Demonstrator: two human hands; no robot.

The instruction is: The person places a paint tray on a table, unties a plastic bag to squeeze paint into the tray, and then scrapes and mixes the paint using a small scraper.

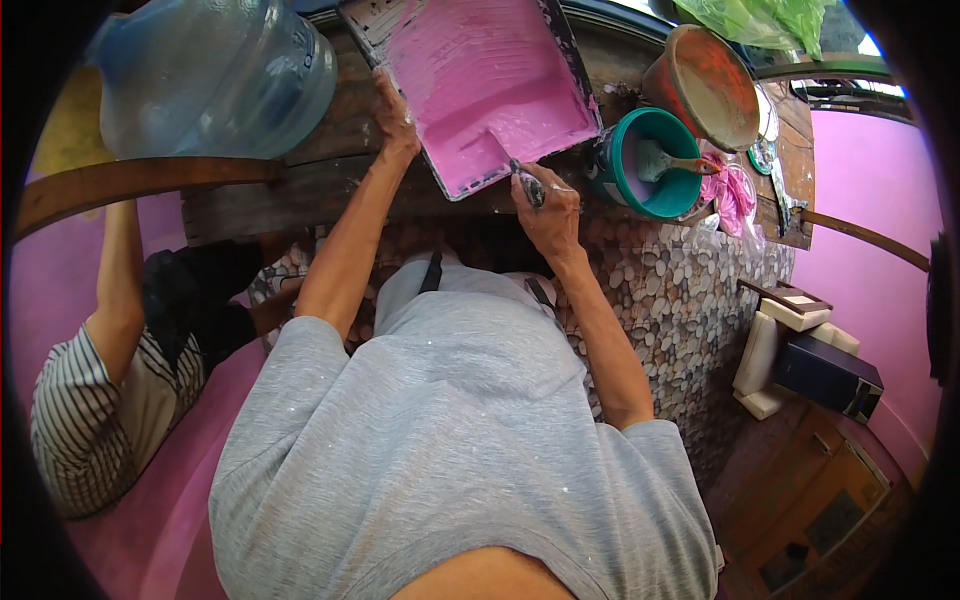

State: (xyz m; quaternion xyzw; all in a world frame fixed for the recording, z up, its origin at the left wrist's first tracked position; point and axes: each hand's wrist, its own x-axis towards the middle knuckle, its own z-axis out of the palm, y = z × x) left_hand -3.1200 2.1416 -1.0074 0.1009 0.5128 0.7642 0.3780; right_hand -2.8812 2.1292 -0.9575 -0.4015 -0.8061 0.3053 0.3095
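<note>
Pink paint covers the inside of a black-rimmed tray (480,80) on the wooden table. My left hand (393,118) is closed on the tray's left edge. At the tray's near right edge, my right hand (547,210) is wrapped round a dark-handled tool (528,184), whose far end reaches into the pink paint and is hard to make out. Right of that hand stands a teal bucket (640,195), with a paintbrush (672,163) lying inside it.
A large clear water bottle (220,80) lies at the upper left. An orange bowl (715,90) and pink plastic (737,195) are at the table's right. Another person in a striped shirt (75,430) is at the left. A dark blue box (825,375) is at the right.
</note>
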